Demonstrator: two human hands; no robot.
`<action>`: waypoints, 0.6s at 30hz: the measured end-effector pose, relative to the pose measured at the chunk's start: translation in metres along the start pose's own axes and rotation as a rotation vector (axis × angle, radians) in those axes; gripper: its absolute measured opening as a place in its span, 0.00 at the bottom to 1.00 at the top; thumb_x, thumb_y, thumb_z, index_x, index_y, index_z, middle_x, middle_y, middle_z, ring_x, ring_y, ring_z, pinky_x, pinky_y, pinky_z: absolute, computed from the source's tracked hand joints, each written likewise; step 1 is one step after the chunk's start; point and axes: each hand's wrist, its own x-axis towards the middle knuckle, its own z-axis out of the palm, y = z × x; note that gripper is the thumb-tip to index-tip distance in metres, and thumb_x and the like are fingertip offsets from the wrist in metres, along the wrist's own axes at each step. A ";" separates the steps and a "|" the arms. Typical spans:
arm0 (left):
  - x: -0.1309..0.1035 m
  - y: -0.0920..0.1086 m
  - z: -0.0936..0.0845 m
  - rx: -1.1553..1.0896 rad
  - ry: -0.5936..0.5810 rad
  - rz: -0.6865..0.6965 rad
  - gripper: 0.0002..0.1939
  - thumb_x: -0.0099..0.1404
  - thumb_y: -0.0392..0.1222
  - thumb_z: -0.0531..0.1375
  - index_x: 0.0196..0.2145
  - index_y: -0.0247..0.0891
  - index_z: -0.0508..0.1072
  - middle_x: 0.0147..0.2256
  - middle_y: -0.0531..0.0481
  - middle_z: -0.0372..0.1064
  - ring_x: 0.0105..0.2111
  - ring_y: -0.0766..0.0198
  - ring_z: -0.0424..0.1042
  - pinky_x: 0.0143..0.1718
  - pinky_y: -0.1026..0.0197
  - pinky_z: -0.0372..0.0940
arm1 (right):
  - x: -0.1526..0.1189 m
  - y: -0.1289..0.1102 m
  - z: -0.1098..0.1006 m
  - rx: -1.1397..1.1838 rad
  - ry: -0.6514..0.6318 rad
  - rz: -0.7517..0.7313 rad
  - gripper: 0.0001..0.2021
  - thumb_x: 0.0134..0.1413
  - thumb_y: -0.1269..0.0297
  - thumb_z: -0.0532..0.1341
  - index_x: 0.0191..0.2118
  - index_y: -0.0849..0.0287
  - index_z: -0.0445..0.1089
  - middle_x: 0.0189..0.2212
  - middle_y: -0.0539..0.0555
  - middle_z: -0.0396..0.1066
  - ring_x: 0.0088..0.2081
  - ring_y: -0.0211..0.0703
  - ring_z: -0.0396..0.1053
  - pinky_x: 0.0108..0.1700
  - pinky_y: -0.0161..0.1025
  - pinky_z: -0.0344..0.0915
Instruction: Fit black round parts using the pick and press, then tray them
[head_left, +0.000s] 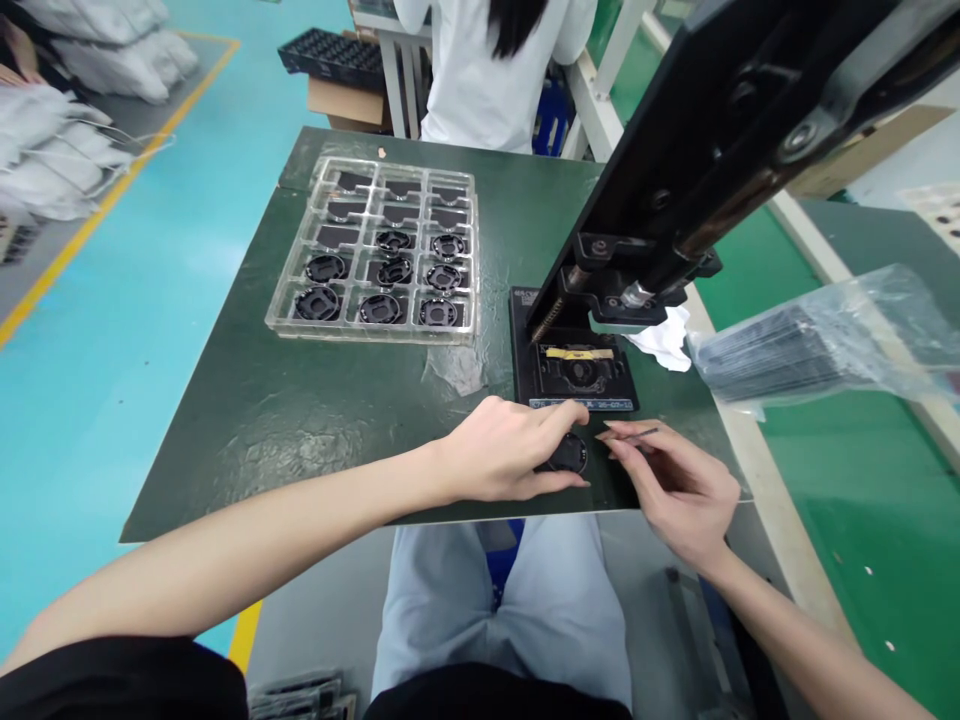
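The left hand [510,450] rests on the dark green work mat [247,400], its thumb and fingers curled narrowly around a small round black plastic part [568,455] that lies flat on the mat at the near edge. At 3 o'clock from that part, the right hand [679,490] pinches a thin dark pin-like tool [637,433] between thumb and forefinger, the tool's tip pointing toward 9 o'clock and ending just beside the left fingertips. At 12 o'clock from the part sits a square black fixture block [574,365] with a round seat and a strip of yellow tape, under the head of a tall black hand press [675,200]. At 10 o'clock, well apart, lies a clear plastic compartment tray [375,250] holding more round black parts in its nearer rows. At 3 o'clock from the press lies a clear plastic bag of dark flat pieces [817,345]. At 12 o'clock beyond the mat, a person in a white top [487,90] is turned away.
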 end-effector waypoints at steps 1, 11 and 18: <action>0.000 0.000 0.000 0.008 -0.003 0.001 0.27 0.70 0.59 0.63 0.55 0.37 0.61 0.43 0.50 0.80 0.38 0.57 0.81 0.24 0.61 0.59 | 0.000 0.000 0.000 0.000 -0.004 0.001 0.09 0.62 0.79 0.64 0.41 0.58 0.75 0.38 0.55 0.78 0.38 0.44 0.77 0.39 0.40 0.78; 0.000 -0.002 0.000 0.040 -0.009 0.011 0.33 0.69 0.67 0.59 0.57 0.35 0.64 0.47 0.45 0.76 0.36 0.57 0.80 0.24 0.61 0.63 | 0.010 -0.001 -0.006 0.047 0.005 0.138 0.03 0.62 0.66 0.69 0.36 0.59 0.78 0.36 0.57 0.76 0.39 0.44 0.76 0.38 0.38 0.75; 0.000 0.003 -0.001 -0.168 0.129 -0.013 0.27 0.70 0.63 0.61 0.56 0.41 0.70 0.50 0.48 0.76 0.42 0.60 0.80 0.32 0.64 0.68 | 0.005 0.002 -0.009 0.282 -0.025 0.396 0.07 0.66 0.61 0.67 0.42 0.60 0.79 0.31 0.55 0.76 0.23 0.34 0.67 0.23 0.30 0.65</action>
